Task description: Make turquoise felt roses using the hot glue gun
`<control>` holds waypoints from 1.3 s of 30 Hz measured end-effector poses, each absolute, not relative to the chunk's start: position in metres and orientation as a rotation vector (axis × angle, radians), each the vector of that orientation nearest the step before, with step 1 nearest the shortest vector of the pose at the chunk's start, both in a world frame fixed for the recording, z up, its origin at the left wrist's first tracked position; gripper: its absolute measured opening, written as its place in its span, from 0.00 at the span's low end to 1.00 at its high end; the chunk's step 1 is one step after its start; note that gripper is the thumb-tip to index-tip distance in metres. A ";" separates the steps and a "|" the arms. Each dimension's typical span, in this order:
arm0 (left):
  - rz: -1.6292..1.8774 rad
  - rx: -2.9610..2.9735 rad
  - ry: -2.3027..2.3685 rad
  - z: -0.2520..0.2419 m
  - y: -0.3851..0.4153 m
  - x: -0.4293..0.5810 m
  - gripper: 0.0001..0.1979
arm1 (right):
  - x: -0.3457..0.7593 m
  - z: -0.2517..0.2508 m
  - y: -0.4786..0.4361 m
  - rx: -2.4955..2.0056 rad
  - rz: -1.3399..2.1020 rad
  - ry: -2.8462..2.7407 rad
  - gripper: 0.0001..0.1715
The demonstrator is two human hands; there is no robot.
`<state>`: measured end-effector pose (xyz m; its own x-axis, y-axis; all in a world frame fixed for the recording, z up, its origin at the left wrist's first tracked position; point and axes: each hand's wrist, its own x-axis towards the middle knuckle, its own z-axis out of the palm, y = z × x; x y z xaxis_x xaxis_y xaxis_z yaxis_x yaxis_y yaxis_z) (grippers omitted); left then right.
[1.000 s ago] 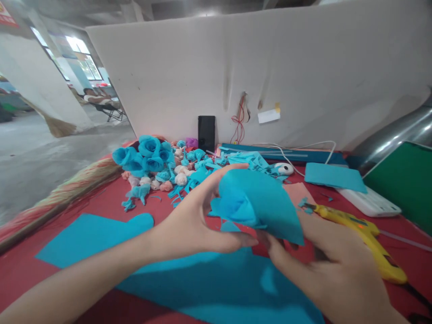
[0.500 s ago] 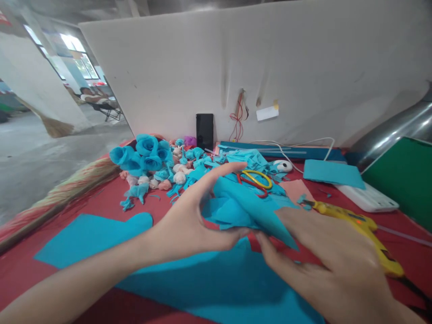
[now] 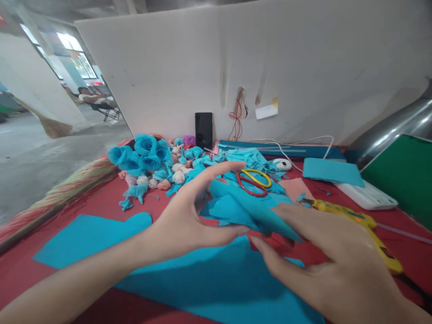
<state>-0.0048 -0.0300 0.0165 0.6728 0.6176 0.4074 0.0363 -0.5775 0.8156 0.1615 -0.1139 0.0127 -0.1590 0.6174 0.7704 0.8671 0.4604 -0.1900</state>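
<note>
The left hand [image 3: 180, 222] cups the gathered blue paper [image 3: 232, 210], thumb and forefinger bowed around it, probably to spare the folds. The right hand [image 3: 337, 252] meets its right edge; whether that grip pinches, I can't tell. The glue gun [image 3: 364, 219] lies close by.

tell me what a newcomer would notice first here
Probably the crumpled and curled blue paper in the middle of the view, between the person's left hand and right hand. After that, the eye would likely go to the cluster of blue roses at the far left of the red table, and to the yellow glue gun just beyond the right hand.
</note>
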 end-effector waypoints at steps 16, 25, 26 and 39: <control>0.846 2.098 0.511 0.019 -0.034 -0.003 0.35 | 0.163 0.014 -0.115 -1.310 -0.196 -1.890 0.07; 0.898 2.004 0.452 0.020 -0.035 -0.004 0.35 | 0.163 0.015 -0.116 -1.301 -0.174 -1.873 0.01; 0.908 2.001 0.456 0.020 -0.034 -0.005 0.35 | 0.164 0.015 -0.116 -1.291 -0.163 -1.864 0.03; 1.073 2.049 0.237 0.015 -0.035 -0.007 0.40 | 0.170 0.019 -0.118 -1.387 0.344 -1.732 0.15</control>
